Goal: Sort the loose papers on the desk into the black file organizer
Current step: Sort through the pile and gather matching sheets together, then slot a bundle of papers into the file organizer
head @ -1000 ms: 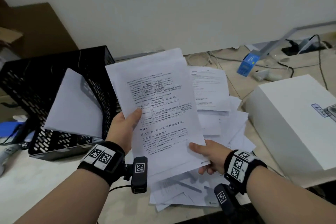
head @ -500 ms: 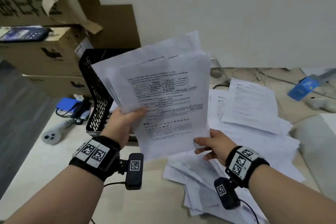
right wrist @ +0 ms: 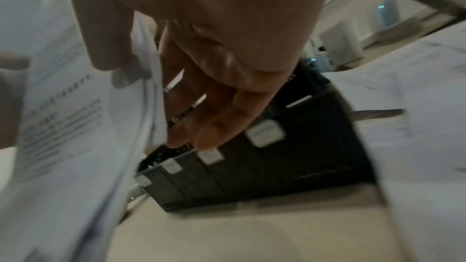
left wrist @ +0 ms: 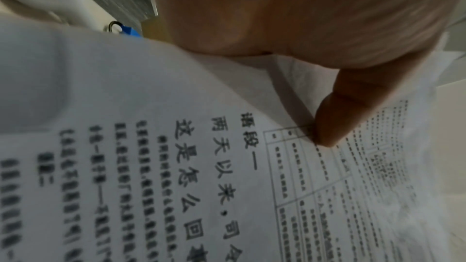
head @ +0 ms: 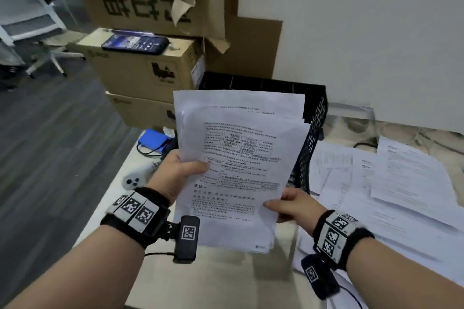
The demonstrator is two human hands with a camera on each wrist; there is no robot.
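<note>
Both hands hold a stack of printed papers (head: 241,170) upright above the worktop (head: 221,276), long axis running from the near bottom edge up toward the wall, printed face toward the person and text upright. The left hand (head: 175,173) grasps the stack's left edge, thumb pressed on the front sheet and fingers hidden behind; the right hand (head: 293,206) pinches the lower right edge, thumb in front, fingers (right wrist: 201,119) extended behind the sheets. The sheets are slightly fanned, a rear sheet standing higher than the front one. The black file organizer (head: 311,138) stands directly behind the stack, largely hidden by it, its mesh side showing to the right and its labelled dividers visible from the right wrist. Loose papers (head: 401,183) lie spread on the worktop to the right. Bare worktop lies below the stack; a white controller (head: 138,178) and blue box (head: 152,140) sit near the worktop's left edge.
</note>
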